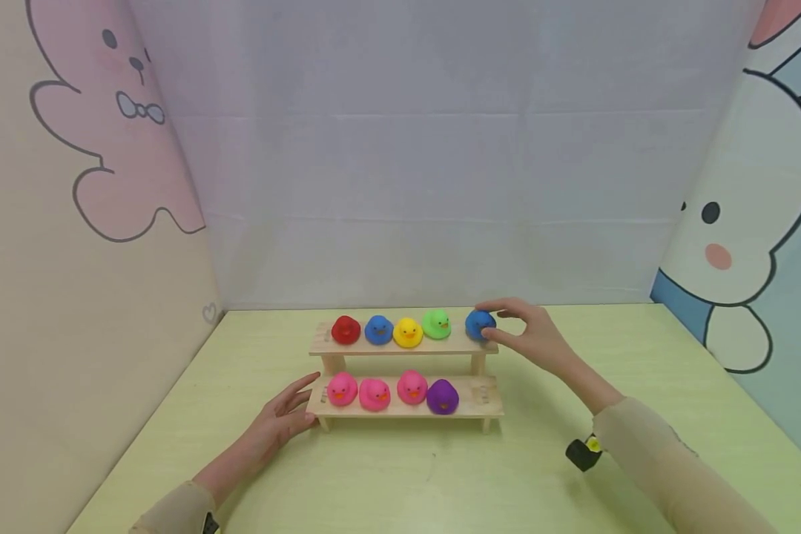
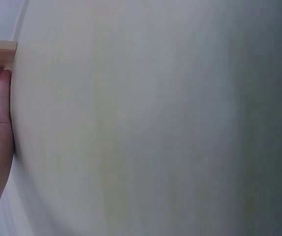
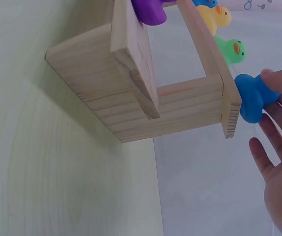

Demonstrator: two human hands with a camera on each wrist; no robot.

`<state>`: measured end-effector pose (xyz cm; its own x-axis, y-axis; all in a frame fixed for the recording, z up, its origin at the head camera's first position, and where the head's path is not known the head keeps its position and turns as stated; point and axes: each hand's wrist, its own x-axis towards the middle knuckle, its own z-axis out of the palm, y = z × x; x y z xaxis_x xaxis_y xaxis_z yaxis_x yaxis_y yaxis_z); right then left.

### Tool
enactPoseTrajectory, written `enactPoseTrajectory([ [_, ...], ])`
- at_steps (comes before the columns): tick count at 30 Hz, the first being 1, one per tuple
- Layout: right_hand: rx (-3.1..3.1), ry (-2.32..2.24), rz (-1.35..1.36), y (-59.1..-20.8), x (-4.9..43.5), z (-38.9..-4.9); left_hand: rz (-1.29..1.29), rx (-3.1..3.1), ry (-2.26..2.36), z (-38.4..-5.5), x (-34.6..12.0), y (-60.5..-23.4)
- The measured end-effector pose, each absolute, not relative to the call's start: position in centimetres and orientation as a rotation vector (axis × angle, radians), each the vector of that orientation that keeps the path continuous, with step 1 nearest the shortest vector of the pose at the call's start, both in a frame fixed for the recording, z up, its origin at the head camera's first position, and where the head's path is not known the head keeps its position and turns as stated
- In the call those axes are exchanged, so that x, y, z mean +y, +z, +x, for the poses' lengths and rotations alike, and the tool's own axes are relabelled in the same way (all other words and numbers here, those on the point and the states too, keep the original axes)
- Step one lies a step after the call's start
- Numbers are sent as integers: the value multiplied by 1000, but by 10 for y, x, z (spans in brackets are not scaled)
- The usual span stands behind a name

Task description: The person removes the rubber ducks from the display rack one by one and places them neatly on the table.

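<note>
At the right end of the upper tier of a two-tier wooden stand (image 1: pixel 400 413), a blue rubber duck (image 3: pixel 251 98) is pinched between the thumb and fingers of my right hand (image 1: pixel 532 337). The duck's base is right at the shelf surface. My left hand (image 1: pixel 282 421) is at the lower tier's left end, its straight fingers (image 2: pixel 2 93) against the wood. Left of the pinched duck, the upper tier bears a red duck (image 1: pixel 345 330), another blue duck (image 1: pixel 378 330), a yellow duck (image 1: pixel 408 333) and a green duck (image 1: pixel 436 325).
Three pink ducks, one of them at the left end (image 1: pixel 342 389), and a purple duck (image 1: pixel 443 397) sit on the lower tier. The stand is on a pale wood-grain table (image 1: pixel 400 482). A white cloth (image 1: pixel 400 148) hangs behind, with cartoon-printed panels at both sides.
</note>
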<state>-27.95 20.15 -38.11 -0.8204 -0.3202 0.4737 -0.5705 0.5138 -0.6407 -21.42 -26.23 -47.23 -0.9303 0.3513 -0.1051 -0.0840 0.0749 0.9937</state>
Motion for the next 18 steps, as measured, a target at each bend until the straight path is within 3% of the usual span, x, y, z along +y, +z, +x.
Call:
enactPoseTrajectory([
  [18, -2405, 1277, 613, -391, 231, -296, 242, 2024, 1907, -215, -262, -472],
])
